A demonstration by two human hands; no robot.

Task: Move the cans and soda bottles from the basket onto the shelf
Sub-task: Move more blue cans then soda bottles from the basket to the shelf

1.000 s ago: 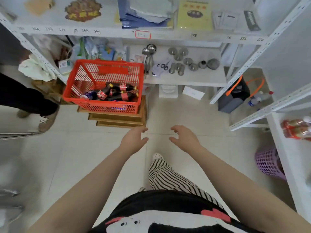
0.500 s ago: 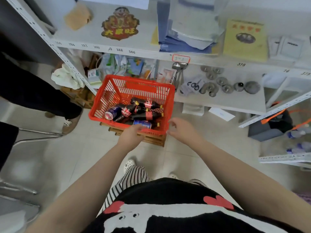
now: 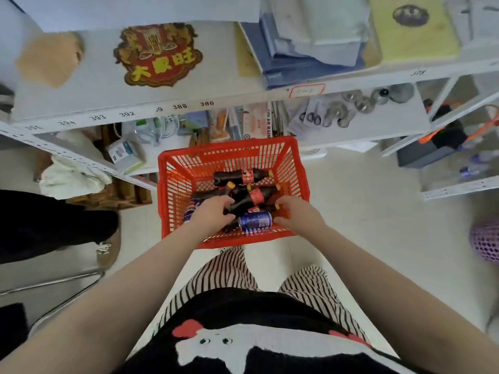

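A red plastic basket [image 3: 229,155] stands on the floor in front of my legs. Inside lie several dark cola bottles with red labels and yellow caps [image 3: 244,175], a blue can [image 3: 255,221] near the front wall and another can [image 3: 190,211] at the left. My left hand [image 3: 212,214] is inside the basket, and its fingers and thumb curl round the lower end of a cola bottle [image 3: 253,197]. My right hand [image 3: 297,215] reaches in from the right. Its fingers and thumb lie either side of a bottle's capped neck [image 3: 276,207], just right of the blue can.
A white metal shelf [image 3: 189,103] with papers, a gold and red sticker and metal kitchen tools rises behind the basket. Another person's dark trouser leg and shoe [image 3: 106,251] stand at the left by a chair frame. A purple mesh bin [image 3: 486,241] sits at the right edge.
I have stepped up to the basket and now look down into it. Both hands went from its front rim into it, and the left took hold of a bottle.
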